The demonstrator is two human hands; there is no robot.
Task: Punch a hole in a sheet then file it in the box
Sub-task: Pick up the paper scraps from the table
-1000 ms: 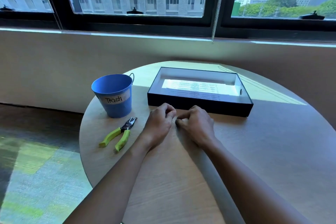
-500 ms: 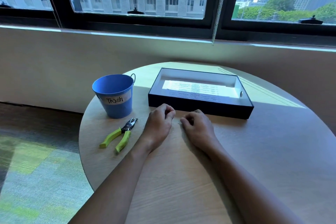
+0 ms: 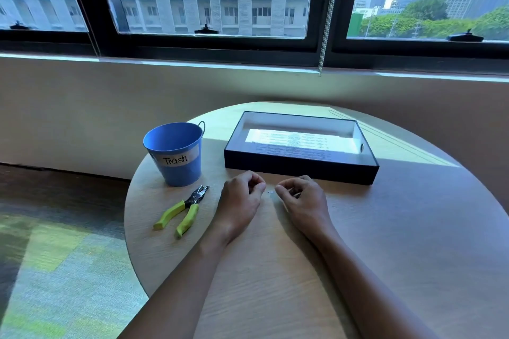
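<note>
sheet (image 3: 292, 143): already lying flat inside the box, printed lines on it, far half in bright sun, near half in the box wall's shadow
box (image 3: 300, 166): shallow and black with a pale inside, open on top, sitting toward the far side of the round table, just past both hands
tiny white bit (image 3: 270, 192): a little speck on the tabletop right in the gap between the two hands; too small to say what it is
left hand (image 3: 239, 202): resting on the table close in front of the box, fingers curled in loosely with the tips near the thumb; can't tell if it's pinching anything
right hand (image 3: 301, 201): same deal, curled loosely, knuckles up, fingertips tucked under, a small gap apart from the left hand; nothing visible in its grip but honestly can't tell
hole punch (image 3: 183, 210): plier style with lime green handles, lying on the table left of the left hand, metal head pointing toward the bucket, nobody touching it
bucket (image 3: 175, 153): blue, upright, with a white label reading "Trash", just behind the punch and left of the box
table (image 3: 413, 228): light wood, round, a sun patch across its far edge
</note>
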